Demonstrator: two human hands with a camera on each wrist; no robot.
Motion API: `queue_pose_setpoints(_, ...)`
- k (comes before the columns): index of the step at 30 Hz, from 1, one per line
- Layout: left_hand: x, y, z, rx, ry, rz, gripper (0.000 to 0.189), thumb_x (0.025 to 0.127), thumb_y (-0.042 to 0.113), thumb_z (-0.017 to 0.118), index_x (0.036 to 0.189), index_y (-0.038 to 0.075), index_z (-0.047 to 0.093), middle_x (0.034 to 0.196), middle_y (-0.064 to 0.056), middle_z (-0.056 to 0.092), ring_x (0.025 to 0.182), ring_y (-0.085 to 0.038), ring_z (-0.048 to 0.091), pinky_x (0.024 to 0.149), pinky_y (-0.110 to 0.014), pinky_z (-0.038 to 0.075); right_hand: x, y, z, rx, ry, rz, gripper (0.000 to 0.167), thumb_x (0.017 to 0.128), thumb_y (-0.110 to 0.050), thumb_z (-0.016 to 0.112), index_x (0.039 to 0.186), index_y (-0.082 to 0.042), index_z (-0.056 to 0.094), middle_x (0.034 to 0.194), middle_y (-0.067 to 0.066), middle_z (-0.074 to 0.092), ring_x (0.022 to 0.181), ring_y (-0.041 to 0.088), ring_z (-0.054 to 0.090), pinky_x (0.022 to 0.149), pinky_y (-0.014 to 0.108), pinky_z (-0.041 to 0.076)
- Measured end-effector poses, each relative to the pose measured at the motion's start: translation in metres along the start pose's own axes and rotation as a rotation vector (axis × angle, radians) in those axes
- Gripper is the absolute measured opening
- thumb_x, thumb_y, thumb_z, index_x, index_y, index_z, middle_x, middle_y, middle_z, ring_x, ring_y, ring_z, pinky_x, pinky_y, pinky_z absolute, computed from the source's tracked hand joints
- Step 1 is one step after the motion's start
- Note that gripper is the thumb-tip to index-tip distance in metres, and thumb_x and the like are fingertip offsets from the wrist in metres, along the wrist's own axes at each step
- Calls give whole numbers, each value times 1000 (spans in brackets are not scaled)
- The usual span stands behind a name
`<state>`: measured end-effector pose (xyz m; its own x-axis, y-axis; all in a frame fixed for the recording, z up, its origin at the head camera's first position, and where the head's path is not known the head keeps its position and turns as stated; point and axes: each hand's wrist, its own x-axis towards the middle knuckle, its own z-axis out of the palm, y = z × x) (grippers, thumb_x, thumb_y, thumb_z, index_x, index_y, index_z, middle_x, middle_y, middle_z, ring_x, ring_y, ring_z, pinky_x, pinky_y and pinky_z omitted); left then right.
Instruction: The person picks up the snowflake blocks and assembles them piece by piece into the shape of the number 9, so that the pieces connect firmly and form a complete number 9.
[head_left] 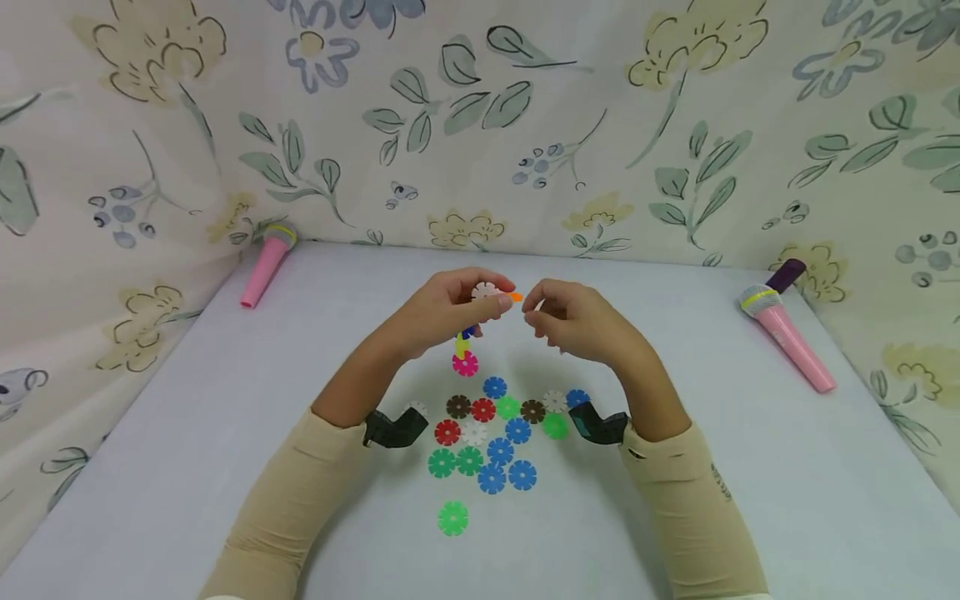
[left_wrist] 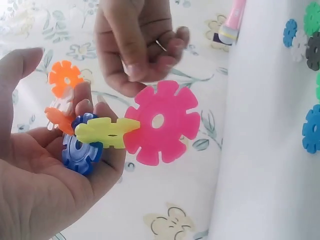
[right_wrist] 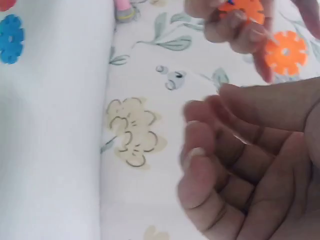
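Note:
My left hand holds a chain of plastic interlocking snowflake discs above the table. In the left wrist view, a pink disc forms the chain's near end, slotted into a yellow disc. A blue disc lies against the fingers, followed by a tilted orange disc, a partly hidden white disc and an upright orange disc. Just right of the chain is my right hand, its fingers loosely bent and nothing in them, apart from the orange end.
Loose snowflake discs in blue, green, red, brown and white lie between the forearms, with a light green disc nearest me. Pink toy microphones lie at the left and right, the right one beside a dark purple object. Floral cloth hangs behind the table.

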<state>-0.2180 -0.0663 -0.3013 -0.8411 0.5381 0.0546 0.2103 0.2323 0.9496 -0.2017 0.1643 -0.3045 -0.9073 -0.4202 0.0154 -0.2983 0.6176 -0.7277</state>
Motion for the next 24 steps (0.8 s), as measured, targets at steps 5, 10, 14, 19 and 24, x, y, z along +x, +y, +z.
queue_pose_setpoints(5, 1, -1, 1, 27, -23, 4, 33, 95, 27, 70, 126, 14, 67, 97, -13, 63, 80, -29, 59, 63, -31, 49, -1, 11, 14, -262, -210, 9, 11, 94, -9, 69, 105, -7, 69, 89, 4, 65, 81, 22, 59, 71, 35, 54)
queue_pose_setpoints(10, 0, -3, 0, 30, -49, 1, 32, 95, 26, 70, 125, 14, 68, 95, -13, 64, 83, -33, 59, 64, -32, 49, -9, 29, 27, -358, -356, 40, 19, 88, -4, 74, 105, -11, 71, 90, 1, 63, 84, 20, 57, 72, 32, 54)
queue_pose_setpoints(14, -1, -3, -1, 37, -67, 2, 32, 95, 25, 69, 126, 14, 68, 93, -13, 63, 84, -33, 60, 65, -33, 48, -18, 40, 27, -374, -370, 34, 25, 84, -1, 77, 106, -13, 72, 92, 1, 60, 86, 20, 55, 75, 33, 53)
queue_pose_setpoints(19, -1, -1, -2, 29, -85, -12, 32, 97, 23, 67, 127, 14, 67, 94, -12, 63, 87, -32, 61, 70, -35, 51, -26, 51, 25, -373, -389, 18, 30, 84, 0, 77, 109, -14, 70, 94, 0, 58, 88, 20, 54, 80, 35, 52)
queue_pose_setpoints(24, -2, -2, -3, 5, -128, -6, 35, 97, 16, 64, 131, 13, 64, 94, -14, 63, 90, -37, 62, 71, -35, 52, -27, 59, 26, -363, -356, 7, 31, 85, 1, 75, 112, -12, 68, 91, 1, 57, 85, 20, 53, 78, 34, 50)
